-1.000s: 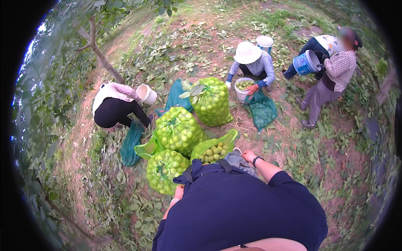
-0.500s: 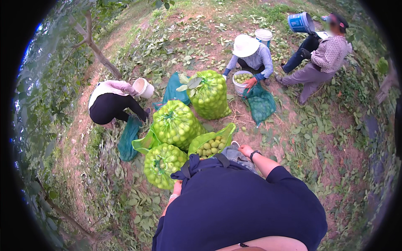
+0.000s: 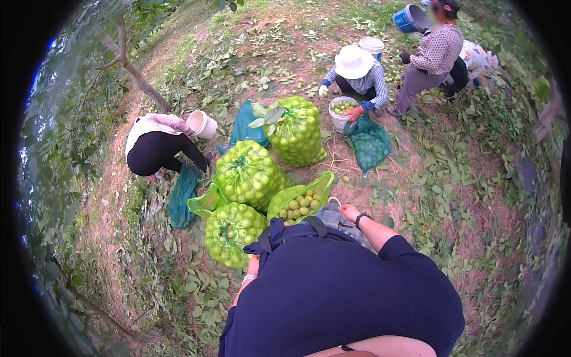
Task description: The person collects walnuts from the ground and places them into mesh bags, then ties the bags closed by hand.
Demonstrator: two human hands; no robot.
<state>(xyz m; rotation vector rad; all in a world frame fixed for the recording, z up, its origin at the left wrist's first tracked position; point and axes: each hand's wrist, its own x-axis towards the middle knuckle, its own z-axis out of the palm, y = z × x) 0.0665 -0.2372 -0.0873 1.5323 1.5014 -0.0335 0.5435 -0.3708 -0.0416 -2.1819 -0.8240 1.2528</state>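
My left hand [image 3: 253, 265] is at the left side of my dark blue top, beside a tied green net sack [image 3: 235, 233] full of round green fruits. The top hides most of its fingers. Low by my grey-blue trousers [image 3: 340, 222] is my right hand [image 3: 350, 212], with a dark band on the wrist; its fingers are too small to read. Near it shows a curved white edge. Just left of the trousers stands an open green net sack [image 3: 326, 185] holding yellowish-green round fruits [image 3: 299, 205]. Two more full net sacks [image 3: 247, 175] [image 3: 295, 134] stand beyond.
A crouching person in a white hat [image 3: 355, 61] has a bucket of fruits [image 3: 334, 119] and a teal net bag [image 3: 370, 146]. Bending at left, another person holds a white bucket [image 3: 208, 127]. Someone stands at upper right by a blue bucket [image 3: 409, 19]. Leaves litter the ground.
The upper-right person has moved left and stands more upright, revealing someone in patterned clothing behind. The crouching person's gloved hand has lifted. My hands stay in place.
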